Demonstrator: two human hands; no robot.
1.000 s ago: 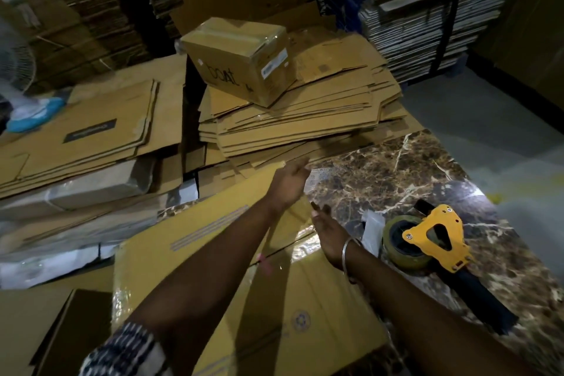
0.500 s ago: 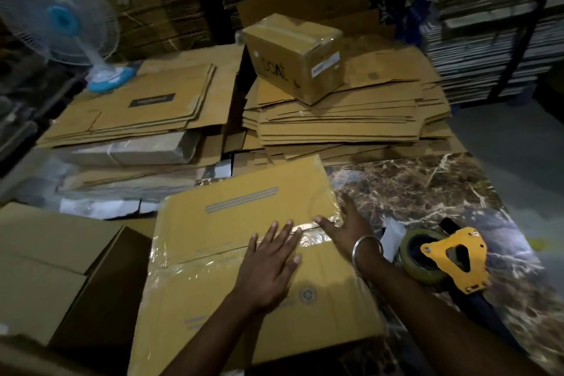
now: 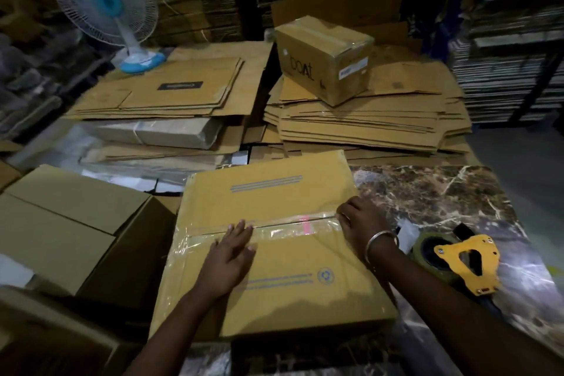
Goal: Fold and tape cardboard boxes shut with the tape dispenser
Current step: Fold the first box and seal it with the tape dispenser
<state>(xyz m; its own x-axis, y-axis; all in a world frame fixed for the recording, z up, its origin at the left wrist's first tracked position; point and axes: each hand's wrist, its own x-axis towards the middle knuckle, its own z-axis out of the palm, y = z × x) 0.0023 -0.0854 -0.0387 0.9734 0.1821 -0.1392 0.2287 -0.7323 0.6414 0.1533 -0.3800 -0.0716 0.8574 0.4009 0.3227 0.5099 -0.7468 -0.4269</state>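
Note:
A yellow-brown cardboard box lies in front of me on the marble table, its two top flaps closed and a strip of clear tape running along the seam. My left hand lies flat on the tape near the seam's left part, fingers straight. My right hand, a metal bangle on its wrist, presses on the seam's right end at the box's edge. The yellow tape dispenser with its roll lies on the table to the right of the box, apart from both hands.
A taped small box sits on a stack of flat cartons at the back. More flat cartons and a blue-white fan stand back left. Closed boxes crowd the left. The marble table shows at right.
My left hand came down from the far flap and now lies flat on the taped seam. My right hand slid to the seam's right end. The camera view tilted down and left.

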